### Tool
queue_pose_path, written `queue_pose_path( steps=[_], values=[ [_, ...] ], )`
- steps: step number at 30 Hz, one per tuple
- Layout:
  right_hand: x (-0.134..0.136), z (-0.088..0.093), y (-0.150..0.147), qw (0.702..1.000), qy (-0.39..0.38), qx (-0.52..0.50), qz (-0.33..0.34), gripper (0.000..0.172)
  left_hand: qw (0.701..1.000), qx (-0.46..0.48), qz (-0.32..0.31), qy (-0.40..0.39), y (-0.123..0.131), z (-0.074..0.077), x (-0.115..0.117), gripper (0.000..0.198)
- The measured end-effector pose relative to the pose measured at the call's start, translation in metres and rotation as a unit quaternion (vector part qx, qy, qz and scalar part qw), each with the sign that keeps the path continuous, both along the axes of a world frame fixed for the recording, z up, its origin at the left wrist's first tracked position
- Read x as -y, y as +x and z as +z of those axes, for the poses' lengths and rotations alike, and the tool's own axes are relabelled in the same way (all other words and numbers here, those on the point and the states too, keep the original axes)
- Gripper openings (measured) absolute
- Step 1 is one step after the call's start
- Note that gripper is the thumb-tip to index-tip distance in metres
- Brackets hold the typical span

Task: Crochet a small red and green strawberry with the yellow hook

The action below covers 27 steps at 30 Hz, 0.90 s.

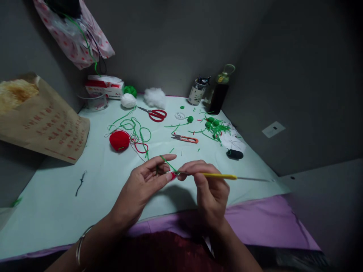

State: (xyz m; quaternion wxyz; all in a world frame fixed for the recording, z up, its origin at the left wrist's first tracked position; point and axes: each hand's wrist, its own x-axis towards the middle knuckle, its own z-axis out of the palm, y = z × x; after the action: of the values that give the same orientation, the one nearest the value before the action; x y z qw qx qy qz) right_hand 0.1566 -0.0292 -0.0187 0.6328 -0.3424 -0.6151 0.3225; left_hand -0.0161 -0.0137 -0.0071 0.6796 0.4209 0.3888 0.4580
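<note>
Yellow-handled slim metal hook point(221, 176) was gripped in the right hand point(211, 189), its fingers closed around the shaft and handle, the plain metal end pointing right. Left hand point(143, 185) was partly open: index finger extended, thumb pressing a small red-and-white yarn piece point(172, 175) against the fingers. The piece sat between the two hands, above the near part of the pale-covered worktop point(104, 189), at the hook's working end; exact contact too small to tell. Green yarn strand point(169, 164) ran from the left index finger to the piece.

Beyond the hands: round red yarn ball point(119, 141) on the left, near loose green loops; orange-handled thread snips point(185, 139) near the middle; red-handled scissors point(157, 115) farther back, lying in front of fluffy white stuffing point(155, 98). Tangled green yarn cluster point(218, 128) with small round green balls lay on the right, black cylindrical spool-like object point(235, 154) nearer the person
</note>
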Motion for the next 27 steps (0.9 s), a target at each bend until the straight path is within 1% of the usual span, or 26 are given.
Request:
queue_pose_path(
  steps=[2, 4, 5, 7, 9, 10, 12, 14, 17, 21, 24, 27],
  values=[
    [0.002, 0.001, -0.001, 0.998, 0.038, 0.045, -0.019, 0.022, 1.000, 0.000, 0.006, 0.006, 0.000, 0.000, 0.000, 0.036],
    [0.003, 0.001, -0.001, 0.997, 0.045, 0.050, -0.029, 0.022, 1.000, 0.001, 0.009, 0.006, 0.000, 0.001, 0.001, 0.035],
    [0.002, 0.000, -0.002, 0.999, 0.030, 0.032, -0.027, 0.021, 1.000, 0.003, 0.008, 0.003, 0.000, 0.001, 0.001, 0.035],
    [-0.001, -0.001, -0.002, 0.999, -0.029, -0.034, 0.000, 0.018, 1.000, 0.011, 0.001, -0.005, 0.000, 0.002, 0.001, 0.034],
    [-0.005, -0.003, -0.002, 0.990, -0.094, -0.103, 0.036, 0.017, 1.000, 0.024, -0.007, -0.018, 0.000, 0.003, 0.001, 0.035],
    [-0.007, -0.005, -0.003, 0.984, -0.116, -0.127, 0.050, 0.017, 0.999, 0.030, -0.010, -0.024, 0.000, 0.004, 0.002, 0.035],
    [-0.009, -0.007, -0.003, 0.978, -0.134, -0.148, 0.059, 0.016, 0.998, 0.041, -0.013, -0.034, 0.002, 0.003, 0.002, 0.036],
    [-0.009, -0.008, -0.005, 0.980, -0.128, -0.141, 0.048, 0.015, 0.998, 0.051, -0.013, -0.039, 0.003, 0.002, 0.002, 0.038],
    [-0.007, -0.006, -0.007, 0.991, -0.091, -0.093, 0.016, 0.014, 0.996, 0.069, -0.011, -0.052, 0.005, 0.002, 0.001, 0.039],
    [-0.005, -0.002, -0.009, 0.998, -0.040, -0.024, -0.050, 0.018, 0.992, 0.095, -0.001, -0.079, 0.008, 0.002, 0.001, 0.034],
    [-0.005, -0.002, -0.008, 0.996, -0.043, -0.017, -0.081, 0.019, 0.989, 0.114, -0.006, -0.094, 0.010, 0.003, 0.001, 0.029],
    [-0.005, -0.003, -0.006, 0.994, -0.069, -0.049, -0.069, 0.018, 0.986, 0.125, -0.015, -0.110, 0.010, 0.002, 0.000, 0.025]
  ],
)
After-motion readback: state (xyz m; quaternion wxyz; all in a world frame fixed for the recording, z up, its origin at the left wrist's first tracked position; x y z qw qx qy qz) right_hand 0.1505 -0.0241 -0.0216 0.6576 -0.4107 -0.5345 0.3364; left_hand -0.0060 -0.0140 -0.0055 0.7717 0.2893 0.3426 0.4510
